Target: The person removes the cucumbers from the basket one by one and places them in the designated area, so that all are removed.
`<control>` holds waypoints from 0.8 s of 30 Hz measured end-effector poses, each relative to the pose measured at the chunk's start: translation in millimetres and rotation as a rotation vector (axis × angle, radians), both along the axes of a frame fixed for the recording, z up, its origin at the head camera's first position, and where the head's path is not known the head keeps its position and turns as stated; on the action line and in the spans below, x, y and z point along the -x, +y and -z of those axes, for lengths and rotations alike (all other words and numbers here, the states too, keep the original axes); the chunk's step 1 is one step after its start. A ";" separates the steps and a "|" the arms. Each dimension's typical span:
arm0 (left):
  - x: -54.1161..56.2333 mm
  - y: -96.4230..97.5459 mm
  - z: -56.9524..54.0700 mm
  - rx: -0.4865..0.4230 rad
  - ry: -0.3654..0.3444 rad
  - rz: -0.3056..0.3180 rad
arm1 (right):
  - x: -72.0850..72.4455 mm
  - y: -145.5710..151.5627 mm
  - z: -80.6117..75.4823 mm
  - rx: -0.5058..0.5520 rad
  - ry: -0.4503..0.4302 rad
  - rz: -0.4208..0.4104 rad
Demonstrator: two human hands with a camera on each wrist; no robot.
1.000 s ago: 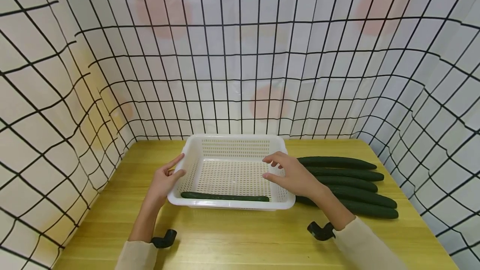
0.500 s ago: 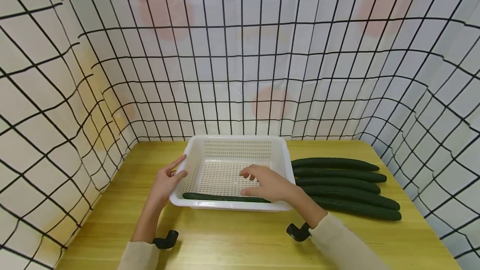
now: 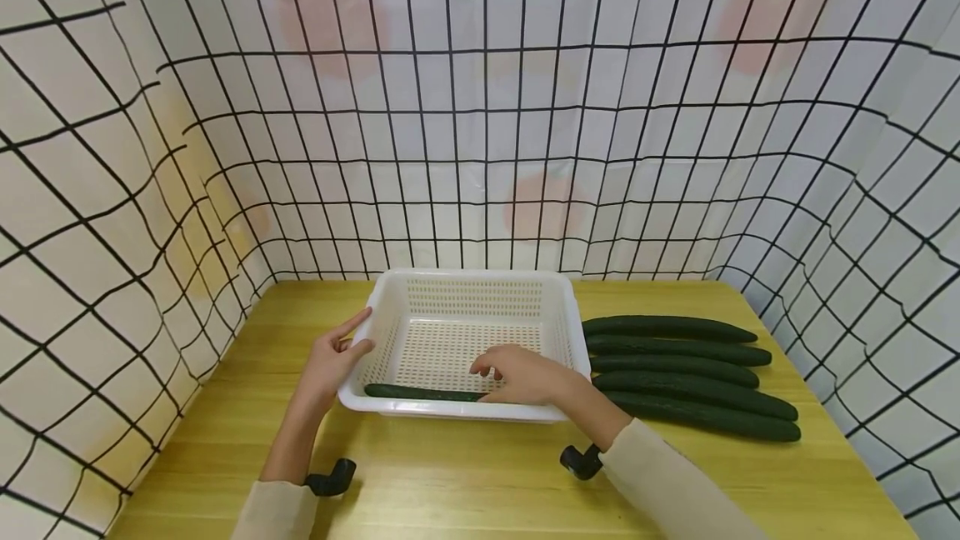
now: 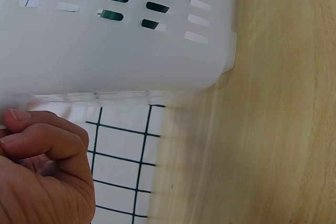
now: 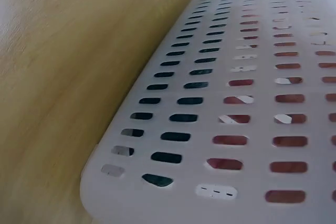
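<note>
A white slotted plastic basket (image 3: pixel 480 274) stands on the wooden table. My left hand (image 3: pixel 333 365) grips its left rim, thumb inside and fingers outside; in the left wrist view, that hand (image 4: pixel 50 166) has bent fingers at the basket's edge. Inside the basket, a long green cucumber (image 3: pixel 420 392) lies along the near wall. Over its right part is my right hand (image 3: pixel 521 375), fingers loosely bent and thumb close to the cucumber, covering that end. Through the slots in the right wrist view, the hand (image 5: pixel 290 167) shows above the dark cucumber (image 5: pixel 176 136).
Several more cucumbers (image 3: pixel 697 390) lie side by side on the table (image 3: pixel 420 482), right of the basket. Black wire grid panels (image 3: pixel 480 161) with white sheeting behind them stand at the back and both sides. A black wrist mount (image 3: pixel 581 462) sits below the right sleeve.
My right hand has moved left and down from the basket's right side to over the cucumber inside. My left hand stays on the rim.
</note>
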State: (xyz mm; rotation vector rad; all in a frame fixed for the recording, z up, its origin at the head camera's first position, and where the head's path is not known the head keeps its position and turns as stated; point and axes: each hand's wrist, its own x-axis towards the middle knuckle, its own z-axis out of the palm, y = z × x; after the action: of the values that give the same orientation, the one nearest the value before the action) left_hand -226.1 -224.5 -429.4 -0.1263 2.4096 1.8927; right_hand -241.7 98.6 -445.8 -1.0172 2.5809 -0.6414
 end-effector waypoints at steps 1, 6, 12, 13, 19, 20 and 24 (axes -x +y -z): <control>-1.3 0.5 -1.4 0.002 0.001 0.004 | 0.1 -0.3 1.1 -0.017 -0.008 -0.009; -1.5 0.2 -0.3 -0.001 -0.003 0.009 | 1.7 -1.0 3.5 -0.089 -0.069 -0.061; 0.5 -0.3 1.9 -0.001 -0.005 0.000 | 2.8 -1.8 3.0 -0.109 -0.066 -0.107; 1.9 -1.2 4.2 -0.001 -0.006 -0.002 | 3.0 -1.7 3.4 -0.120 -0.051 -0.113; 14.3 -9.0 24.6 -0.012 -0.010 -0.014 | 2.5 -0.2 4.6 -0.149 0.030 -0.092; 15.0 -9.4 26.3 -0.012 -0.008 -0.013 | 2.2 0.0 4.6 -0.140 0.026 -0.080; 15.8 -10.0 29.3 -0.009 0.001 -0.008 | 1.2 0.9 4.2 -0.101 -0.014 -0.026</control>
State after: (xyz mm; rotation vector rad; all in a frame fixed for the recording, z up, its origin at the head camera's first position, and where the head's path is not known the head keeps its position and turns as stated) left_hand -241.9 -234.4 -458.7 -0.1346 2.4051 1.9069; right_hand -242.9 99.6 -449.9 -1.0088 2.5554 -0.5043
